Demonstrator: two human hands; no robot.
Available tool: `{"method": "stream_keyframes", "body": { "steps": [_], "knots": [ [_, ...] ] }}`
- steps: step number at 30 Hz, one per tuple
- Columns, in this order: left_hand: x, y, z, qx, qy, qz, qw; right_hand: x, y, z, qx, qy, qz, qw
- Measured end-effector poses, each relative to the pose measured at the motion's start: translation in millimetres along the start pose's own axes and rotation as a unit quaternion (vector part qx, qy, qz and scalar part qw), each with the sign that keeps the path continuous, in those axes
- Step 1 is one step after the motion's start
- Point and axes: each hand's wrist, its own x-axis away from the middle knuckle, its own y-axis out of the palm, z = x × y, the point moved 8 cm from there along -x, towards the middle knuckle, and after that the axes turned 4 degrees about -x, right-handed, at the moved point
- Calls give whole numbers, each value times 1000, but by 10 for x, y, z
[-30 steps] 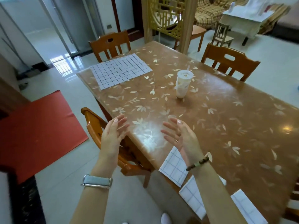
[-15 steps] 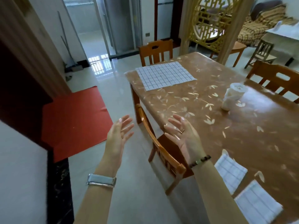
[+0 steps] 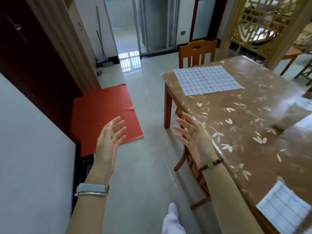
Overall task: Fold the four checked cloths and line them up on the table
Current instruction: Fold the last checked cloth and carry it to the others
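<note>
Head view. Both hands raised in front of the body, palms facing each other, fingers spread and loose, gripping nothing. The left hand hangs over the floor, well off the desk. The right hand sits just at the near-left edge of the desk, in front of the back of a wooden chair tucked against that side.

The task's thing for the next step, by my reading: the unfolded checked cloth. It lies flat and open at the far-left corner of the desk, in front of a second chair at the desk's end. One folded cloth rests at the near edge of the desk, bottom right, partly cut off by the frame; any others cannot be seen.

Key relation: the open cloth lies ahead and somewhat to the right of both hands, well apart from them. The right hand is the nearer; the left would have to cross over the desk edge. The cloth is close to square, so no strong long axis; its edges run roughly along the desk's edges, the near edge facing the person at a slight skew.

Judgement: one cloth left to fold. The reach will likely need a step forward along the desk's side.
</note>
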Motion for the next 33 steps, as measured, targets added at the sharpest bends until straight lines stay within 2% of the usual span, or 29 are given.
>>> {"method": "stream_keyframes", "body": {
  "steps": [9,21,33],
  "knots": [
    [-829,-111,232,21,20,-9,1000,-807,484,-16,8,-4,-25,1000],
    [-2236,343,698,20,64,-43,997,-2117,870,-395,-5,-29,-14,999],
    [-3164,729,675,22,47,-64,997,-2863,940,-546,-8,-27,10,1000]
  ]
}}
